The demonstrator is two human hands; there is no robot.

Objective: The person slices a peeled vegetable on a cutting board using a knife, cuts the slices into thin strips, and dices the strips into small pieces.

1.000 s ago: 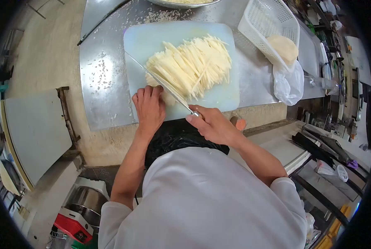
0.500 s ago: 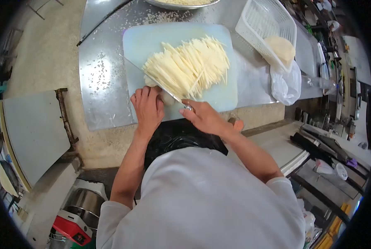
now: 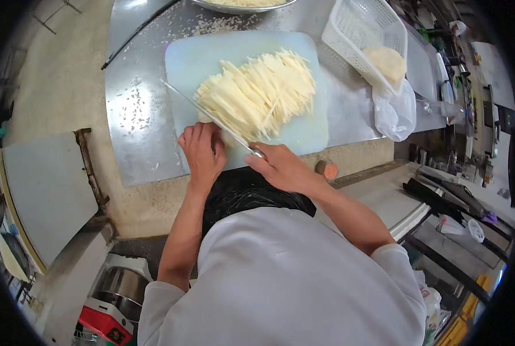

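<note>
White-grey flat panel (image 3: 47,193) at far left, beside the metal table (image 3: 125,167). Below the panel, steel pot (image 3: 119,288) with a red-fronted unit (image 3: 99,324) by it. On the table: dark rod (image 3: 136,37) lying at a slant, small pale scraps (image 3: 135,109) scattered left of the cutting board (image 3: 182,55), more past its far edge.

Left hand (image 3: 202,151) at board's near-left part, fingers bent and close together, fingertips down by a pale piece (image 3: 228,138); piece mostly covered, can't tell how firm the hold is. Knife (image 3: 195,104) slanted, tip at far left near board's left edge, handle end toward the person; blade runs between left hand and the pale strips (image 3: 257,95), along their near-left side. Strips heaped mid-board, some overlapping. Metal bowl (image 3: 243,8) beyond board, pale bits inside, cut off by view. Right hand (image 3: 277,166) closed round knife handle, at board's near edge.

Orange-ended round thing (image 3: 329,169) right of that hand, blurry. White basket (image 3: 341,37) right of board, tilted in view, pale round piece (image 3: 386,64) at its near end. White plastic bag (image 3: 395,115) just beside basket's near end.
</note>
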